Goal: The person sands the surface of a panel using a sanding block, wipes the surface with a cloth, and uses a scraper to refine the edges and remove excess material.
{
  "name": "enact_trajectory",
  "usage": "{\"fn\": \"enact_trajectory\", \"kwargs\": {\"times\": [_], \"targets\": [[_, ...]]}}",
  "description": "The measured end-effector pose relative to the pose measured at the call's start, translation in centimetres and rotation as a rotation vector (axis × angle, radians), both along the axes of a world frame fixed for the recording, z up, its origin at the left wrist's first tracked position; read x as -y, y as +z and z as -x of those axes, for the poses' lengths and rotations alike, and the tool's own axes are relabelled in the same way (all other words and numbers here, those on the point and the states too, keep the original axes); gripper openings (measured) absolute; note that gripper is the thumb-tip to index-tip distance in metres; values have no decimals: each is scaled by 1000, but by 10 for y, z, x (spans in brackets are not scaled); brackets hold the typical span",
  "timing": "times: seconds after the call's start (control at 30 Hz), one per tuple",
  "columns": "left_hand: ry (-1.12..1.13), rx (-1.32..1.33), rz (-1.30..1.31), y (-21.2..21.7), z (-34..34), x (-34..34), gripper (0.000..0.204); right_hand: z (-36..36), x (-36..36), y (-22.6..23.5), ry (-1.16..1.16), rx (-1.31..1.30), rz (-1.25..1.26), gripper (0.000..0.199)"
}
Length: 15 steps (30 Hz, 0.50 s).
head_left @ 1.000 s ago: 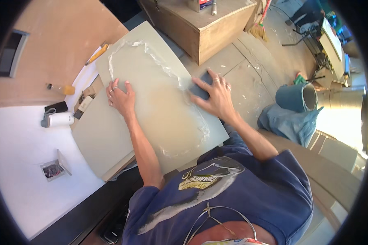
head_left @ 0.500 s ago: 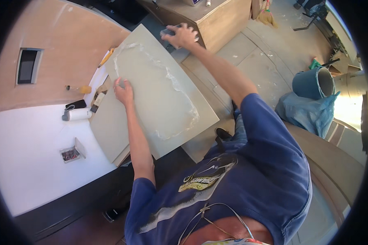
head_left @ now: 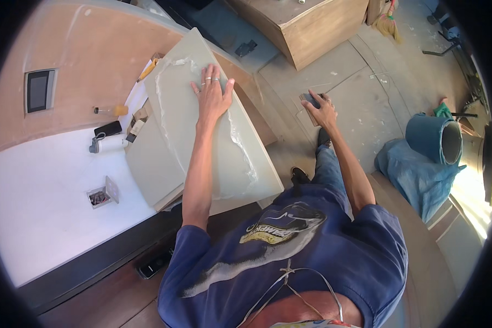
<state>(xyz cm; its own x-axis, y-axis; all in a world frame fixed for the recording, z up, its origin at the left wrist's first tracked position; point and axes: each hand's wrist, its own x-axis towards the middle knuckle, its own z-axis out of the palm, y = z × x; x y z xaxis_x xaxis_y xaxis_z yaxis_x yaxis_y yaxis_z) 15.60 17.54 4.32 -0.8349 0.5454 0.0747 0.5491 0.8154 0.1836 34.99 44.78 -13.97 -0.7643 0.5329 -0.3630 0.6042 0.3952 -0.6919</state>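
Two hands at work: left hand (head_left: 212, 98) lies flat, fingers spread, steadying the pale slab (head_left: 202, 131) overhanging the bench's (head_left: 33, 218) right edge; right hand (head_left: 321, 111) grips a dark block (head_left: 310, 98), held clear.

We wear a blue short-sleeved T-shirt (head_left: 311, 257) with a yellow and white printed graphic (head_left: 281, 229) across it; our forearms are bare; two rings (head_left: 209, 82) sit on the fingers of our left hand (head_left: 211, 97); blue jeans (head_left: 328, 167) and dark shoes (head_left: 299, 176) show below.
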Motion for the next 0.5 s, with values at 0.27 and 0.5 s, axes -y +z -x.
{"fn": "enact_trajectory", "kwargs": {"times": [0.27,0.5], "targets": [[92,-42,-163,-6,7,-4,55,23,-35,-7,143,-19,10,72],[95,-7,-119,8,-4,-18,53,64,-23,12,322,-95,25,71]]}}
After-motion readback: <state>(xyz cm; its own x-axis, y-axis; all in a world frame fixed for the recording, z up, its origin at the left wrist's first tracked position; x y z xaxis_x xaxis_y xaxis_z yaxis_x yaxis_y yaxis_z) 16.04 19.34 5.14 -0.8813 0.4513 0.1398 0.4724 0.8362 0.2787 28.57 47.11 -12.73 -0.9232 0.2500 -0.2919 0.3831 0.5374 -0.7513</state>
